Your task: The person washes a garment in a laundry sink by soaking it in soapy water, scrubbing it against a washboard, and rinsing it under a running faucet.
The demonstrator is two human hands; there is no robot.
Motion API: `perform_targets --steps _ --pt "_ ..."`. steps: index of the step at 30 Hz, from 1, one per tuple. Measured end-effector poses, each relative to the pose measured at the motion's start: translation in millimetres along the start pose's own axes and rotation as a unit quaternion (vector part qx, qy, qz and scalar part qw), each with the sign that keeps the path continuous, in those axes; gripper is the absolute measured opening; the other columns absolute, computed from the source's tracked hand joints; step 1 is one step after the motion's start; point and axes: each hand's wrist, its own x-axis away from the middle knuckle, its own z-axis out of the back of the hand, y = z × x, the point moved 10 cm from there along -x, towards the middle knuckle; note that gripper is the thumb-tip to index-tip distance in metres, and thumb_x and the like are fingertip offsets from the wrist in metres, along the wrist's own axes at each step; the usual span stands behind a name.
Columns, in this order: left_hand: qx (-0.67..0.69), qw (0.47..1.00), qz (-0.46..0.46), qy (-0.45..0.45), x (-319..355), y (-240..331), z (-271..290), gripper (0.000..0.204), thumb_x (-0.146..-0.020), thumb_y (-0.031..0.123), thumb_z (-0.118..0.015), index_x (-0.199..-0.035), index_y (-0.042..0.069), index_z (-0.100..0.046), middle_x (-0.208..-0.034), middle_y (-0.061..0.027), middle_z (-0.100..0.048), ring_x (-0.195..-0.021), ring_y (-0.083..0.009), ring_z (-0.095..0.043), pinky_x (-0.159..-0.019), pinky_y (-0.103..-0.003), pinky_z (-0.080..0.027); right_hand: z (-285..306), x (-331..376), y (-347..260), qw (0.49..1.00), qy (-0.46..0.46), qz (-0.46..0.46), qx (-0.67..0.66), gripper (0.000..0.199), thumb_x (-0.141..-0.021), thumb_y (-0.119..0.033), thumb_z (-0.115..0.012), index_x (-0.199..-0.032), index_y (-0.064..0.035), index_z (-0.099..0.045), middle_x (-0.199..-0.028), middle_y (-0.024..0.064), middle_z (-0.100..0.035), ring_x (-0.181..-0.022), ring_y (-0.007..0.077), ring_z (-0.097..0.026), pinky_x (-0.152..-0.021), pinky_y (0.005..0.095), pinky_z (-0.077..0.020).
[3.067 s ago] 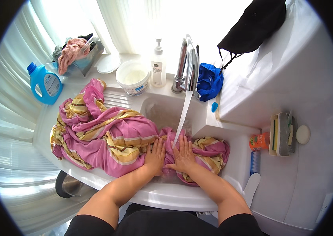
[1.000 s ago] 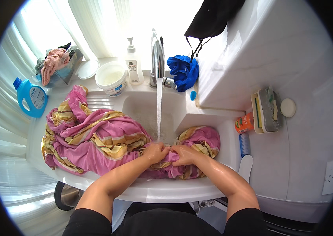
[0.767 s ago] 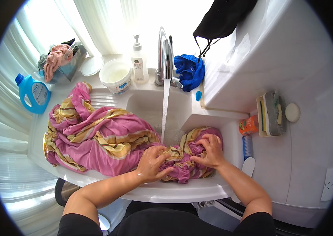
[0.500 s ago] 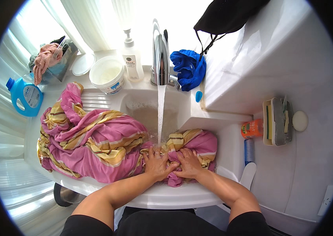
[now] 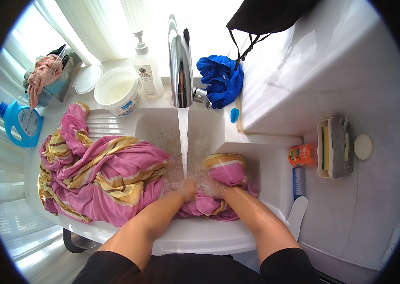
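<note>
A pink cloth with yellow and brown stripes (image 5: 114, 163) lies heaped over the left side of the white sink (image 5: 204, 236); its other end runs down into the basin's water. My left hand (image 5: 189, 190) is in the water where the stream lands, with its fingers hidden by foam. Beside it, my right hand (image 5: 218, 190) is sunk in bubbly water against a bulging fold of cloth, its fingers out of sight too. Water pours from the chrome faucet (image 5: 181, 71) between the cloth pile and that fold.
Behind the cloth stand a white tub (image 5: 114, 92), a pump bottle (image 5: 147, 71) and a blue jug (image 5: 22, 124). A blue cloth (image 5: 221, 80) lies beside the faucet. Right of the sink are an orange package (image 5: 302, 155), a blue brush (image 5: 298, 182) and a sponge holder (image 5: 336, 147).
Both hands went from lying spread on the cloth to down in the water. The cloth in the basin sank, with one fold bulging up, and the water grew more bubbly. The view shifted slightly.
</note>
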Motion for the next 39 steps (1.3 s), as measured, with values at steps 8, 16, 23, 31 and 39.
perform_targets --steps 8,16,23,31,39 --pt "0.024 0.984 -0.092 0.152 89.6 71.6 142.6 0.037 -0.090 0.039 -0.059 -0.090 0.002 -0.066 -0.086 -0.0214 -0.066 -0.085 -0.0402 -0.062 -0.073 -0.049 -0.047 122.1 95.8 -87.6 0.954 0.240 -0.167 0.072 0.040 -0.074 -0.039 -0.075 -0.090 -0.0030 -0.069 -0.078 0.0176 -0.066 -0.070 0.0340 -0.064 -0.068 0.0394 -0.0506" --pt "-0.141 0.981 -0.108 0.081 160.2 123.9 144.8 0.046 -0.088 0.053 -0.057 -0.084 0.007 -0.058 -0.071 -0.0158 -0.066 -0.068 -0.0362 -0.066 -0.061 -0.045 -0.051 66.9 145.8 -101.5 0.961 -0.025 -0.272 0.052 0.056 -0.071 -0.060 -0.073 -0.069 -0.0041 -0.067 -0.062 0.0135 -0.065 -0.061 0.0266 -0.065 -0.061 0.0371 -0.0493" --pt "-0.307 0.922 -0.230 0.052 106.0 132.4 70.0 0.037 -0.087 0.032 -0.053 -0.105 0.001 -0.062 -0.075 -0.0173 -0.069 -0.066 -0.0309 -0.069 -0.068 -0.045 -0.053 8.2 65.6 -62.7 0.964 -0.060 -0.177 0.189 0.061 -0.075 -0.061 -0.063 -0.074 -0.0011 -0.069 -0.074 0.0223 -0.067 -0.071 0.0390 -0.066 -0.068 0.0470 -0.0527" --pt "-0.200 0.953 -0.213 0.079 21.5 55.2 53.3 0.028 -0.086 0.030 -0.056 -0.093 0.004 -0.065 -0.083 -0.0230 -0.066 -0.078 -0.0393 -0.066 -0.067 -0.050 -0.051 43.2 18.6 -11.1 0.976 0.143 -0.063 -0.149 0.064 -0.060 -0.056 -0.080 -0.069 0.0053 -0.065 -0.066 0.0246 -0.062 -0.061 0.0300 -0.063 -0.060 0.0425 -0.0487" --pt "-0.137 0.956 -0.149 0.213 54.0 94.6 130.0 0.054 -0.088 0.042 -0.056 -0.123 0.001 -0.055 -0.119 -0.0274 -0.057 -0.108 -0.0450 -0.055 -0.094 -0.049 -0.044 85.0 50.5 -64.6 0.945 0.171 -0.128 0.249 0.086 -0.064 -0.064 -0.075 -0.122 -0.0026 -0.054 -0.109 0.0224 -0.062 -0.102 0.0336 -0.059 -0.092 0.0444 -0.0437"
